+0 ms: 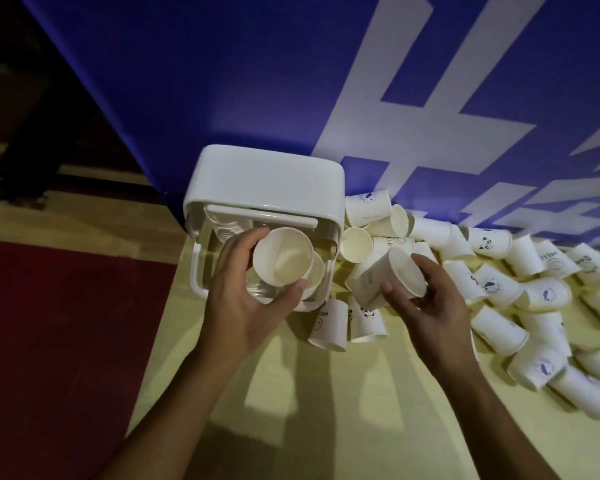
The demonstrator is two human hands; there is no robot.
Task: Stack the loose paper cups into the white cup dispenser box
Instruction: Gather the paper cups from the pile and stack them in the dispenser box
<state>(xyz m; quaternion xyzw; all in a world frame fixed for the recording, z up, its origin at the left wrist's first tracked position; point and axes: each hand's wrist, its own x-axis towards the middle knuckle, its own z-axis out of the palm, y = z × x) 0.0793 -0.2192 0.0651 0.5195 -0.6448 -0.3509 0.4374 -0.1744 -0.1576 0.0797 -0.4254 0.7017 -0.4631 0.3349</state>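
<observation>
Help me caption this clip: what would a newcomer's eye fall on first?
The heap of loose cups sprawled over the table at right, beside the white box at centre. Next, the left hand holds a cup over the box, and the right hand grips a second cup. Behind stands a blue banner.

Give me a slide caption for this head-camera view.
Left hand holds a paper cup over the white dispenser box; right hand grips another cup over the loose pile.

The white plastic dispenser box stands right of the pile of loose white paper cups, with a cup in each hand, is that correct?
No: the head view shows the white plastic dispenser box left of the pile of loose white paper cups. The left hand and right hand each hold a cup.
</observation>
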